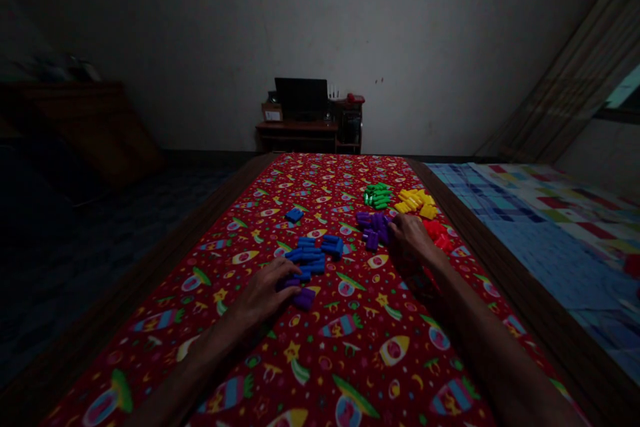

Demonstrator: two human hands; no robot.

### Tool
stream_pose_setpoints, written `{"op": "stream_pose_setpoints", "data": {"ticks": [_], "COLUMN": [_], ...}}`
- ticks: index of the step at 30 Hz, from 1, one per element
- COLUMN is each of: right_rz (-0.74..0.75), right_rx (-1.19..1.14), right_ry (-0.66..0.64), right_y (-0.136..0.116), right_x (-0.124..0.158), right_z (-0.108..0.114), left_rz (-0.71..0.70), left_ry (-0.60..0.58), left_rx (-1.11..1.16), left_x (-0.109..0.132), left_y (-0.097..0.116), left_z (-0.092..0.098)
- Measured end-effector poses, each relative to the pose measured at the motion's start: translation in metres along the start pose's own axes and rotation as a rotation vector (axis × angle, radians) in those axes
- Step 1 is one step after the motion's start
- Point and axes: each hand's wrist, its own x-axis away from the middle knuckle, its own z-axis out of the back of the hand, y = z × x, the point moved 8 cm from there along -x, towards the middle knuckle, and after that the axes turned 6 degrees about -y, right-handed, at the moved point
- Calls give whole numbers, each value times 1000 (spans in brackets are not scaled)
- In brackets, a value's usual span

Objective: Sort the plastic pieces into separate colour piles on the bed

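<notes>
My left hand point(270, 285) reaches in at the near edge of a pile of blue plastic blocks point(313, 260). Its thumb and fingers are closed about a purple block, partly hidden by them; another purple block point(304, 299) lies at the thumb tip. My right hand point(413, 233) has its fingers bent together at the right side of a purple block pile point(373, 227), closed on a purple block there, though its fingertips partly hide it. Farther left, a few blue blocks point(294, 215) lie apart from the main blue pile.
Green blocks point(377, 195), yellow blocks point(417, 201) and red blocks point(438, 236) lie in groups around my right hand. A red patterned cloth point(345, 353) covers the long table. Beyond it stands a desk with a monitor point(301, 97); a bed point(505, 233) is at right.
</notes>
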Motion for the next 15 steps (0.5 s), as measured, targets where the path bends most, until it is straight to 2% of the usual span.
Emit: {"op": "stream_pose_setpoints", "data": {"ticks": [4, 7, 10, 12, 15], "right_rz": [12, 177, 463, 614, 652], "right_rx": [-12, -179, -482, -602, -572], "right_ry": [51, 62, -111, -220, -235], "right_y": [-17, -56, -113, -143, -159], "right_x": [3, 14, 38, 55, 65], "right_z": [23, 32, 19, 8, 0], "left_rz": [92, 181, 186, 157, 126], "left_ry": [116, 164, 154, 128, 102], "left_rx": [112, 215, 353, 431, 479], "left_x": [-6, -13, -22, -27, -28], "left_y": [0, -2, 5, 15, 27], "left_z": [15, 14, 1, -11, -22]}}
